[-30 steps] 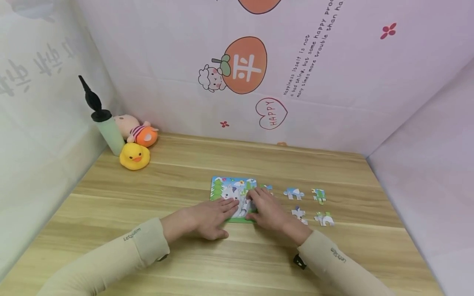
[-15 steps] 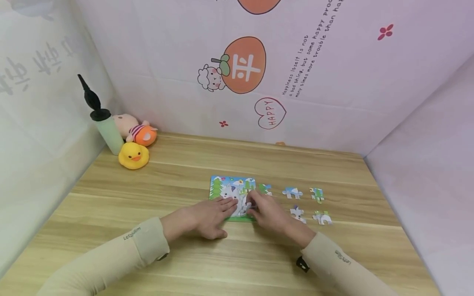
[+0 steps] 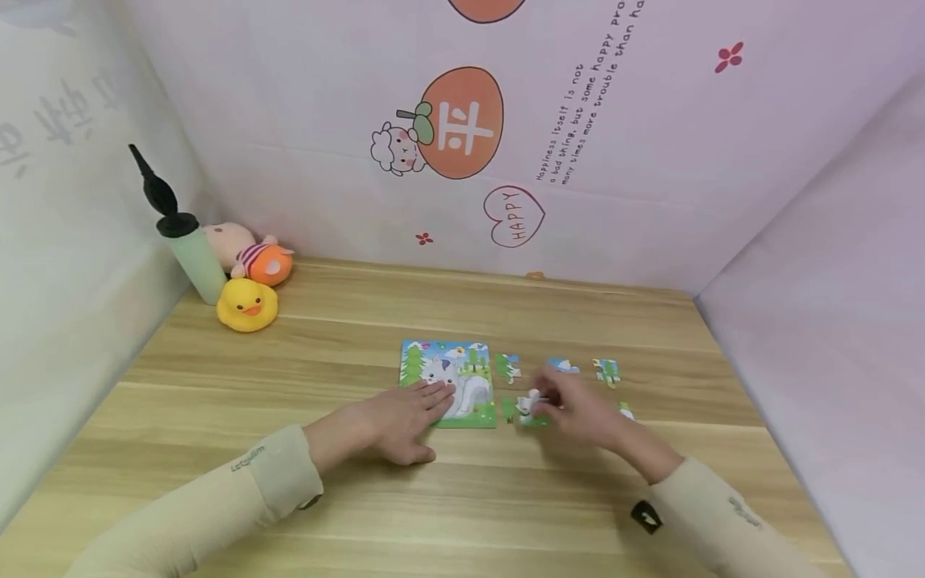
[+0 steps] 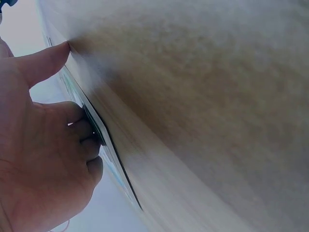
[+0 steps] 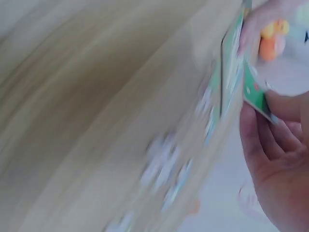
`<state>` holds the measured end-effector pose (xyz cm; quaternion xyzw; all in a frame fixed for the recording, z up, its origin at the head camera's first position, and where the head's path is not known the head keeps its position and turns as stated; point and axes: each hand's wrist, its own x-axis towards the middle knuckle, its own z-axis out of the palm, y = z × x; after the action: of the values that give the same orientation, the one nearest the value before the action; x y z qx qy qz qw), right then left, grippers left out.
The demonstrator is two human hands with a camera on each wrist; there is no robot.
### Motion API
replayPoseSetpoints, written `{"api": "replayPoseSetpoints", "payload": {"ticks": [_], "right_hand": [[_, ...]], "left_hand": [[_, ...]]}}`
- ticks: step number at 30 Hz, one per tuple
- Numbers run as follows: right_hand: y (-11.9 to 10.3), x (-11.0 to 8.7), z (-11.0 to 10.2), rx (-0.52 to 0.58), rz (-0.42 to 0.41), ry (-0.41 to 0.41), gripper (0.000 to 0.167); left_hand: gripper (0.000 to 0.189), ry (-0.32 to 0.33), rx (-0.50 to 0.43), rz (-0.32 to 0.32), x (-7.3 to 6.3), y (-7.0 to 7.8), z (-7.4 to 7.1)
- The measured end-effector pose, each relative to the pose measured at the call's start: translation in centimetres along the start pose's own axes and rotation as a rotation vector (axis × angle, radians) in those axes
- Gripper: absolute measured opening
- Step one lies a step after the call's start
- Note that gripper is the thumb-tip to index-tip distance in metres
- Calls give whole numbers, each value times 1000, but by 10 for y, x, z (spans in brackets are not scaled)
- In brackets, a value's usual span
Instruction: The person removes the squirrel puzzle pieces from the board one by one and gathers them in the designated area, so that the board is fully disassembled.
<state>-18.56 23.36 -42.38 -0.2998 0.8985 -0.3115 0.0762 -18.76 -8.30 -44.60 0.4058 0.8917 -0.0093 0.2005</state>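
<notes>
A square puzzle board (image 3: 473, 393) with a grey bushy-tailed animal on it lies on the wooden table. My left hand (image 3: 406, 419) rests flat on its left part, fingers extended and covering some of the picture. Just right of the board, my right hand (image 3: 581, 408) pinches a green and white jigsaw piece (image 3: 532, 409) between thumb and fingers. In the right wrist view, that jigsaw piece (image 5: 258, 99) is tilted up off the table. Near it lie a green jigsaw piece (image 3: 507, 367) and a blue one (image 3: 564, 366), partly behind the right hand.
Farther right are a jigsaw piece (image 3: 607, 371) and another piece (image 3: 626, 410), mostly hidden by the wrist. A yellow rubber duck (image 3: 248, 305), a plush toy (image 3: 263, 263) and a hand pump (image 3: 193, 257) stand at the back left. A printed cloth (image 3: 614, 225) rises behind the table.
My right hand has moved right, off the board, with a jigsaw piece in its pinch. My left hand stays on the board. The head view has shifted slightly.
</notes>
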Motion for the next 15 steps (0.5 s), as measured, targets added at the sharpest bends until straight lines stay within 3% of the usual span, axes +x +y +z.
{"api": "replayPoseSetpoints", "payload": {"ticks": [3,8,15], "right_hand": [[16,-18,-17,37,53,-85,20],[35,-48,-35,53,61,-184,13],[60,-86,-43,-27,71,-210,20]], "left_hand": [[84,-1,-4,0,-1,0,-1],[83,2,-4,-1,-1,-1,-1],[83,11,-2,0,-1,-1,0]]}}
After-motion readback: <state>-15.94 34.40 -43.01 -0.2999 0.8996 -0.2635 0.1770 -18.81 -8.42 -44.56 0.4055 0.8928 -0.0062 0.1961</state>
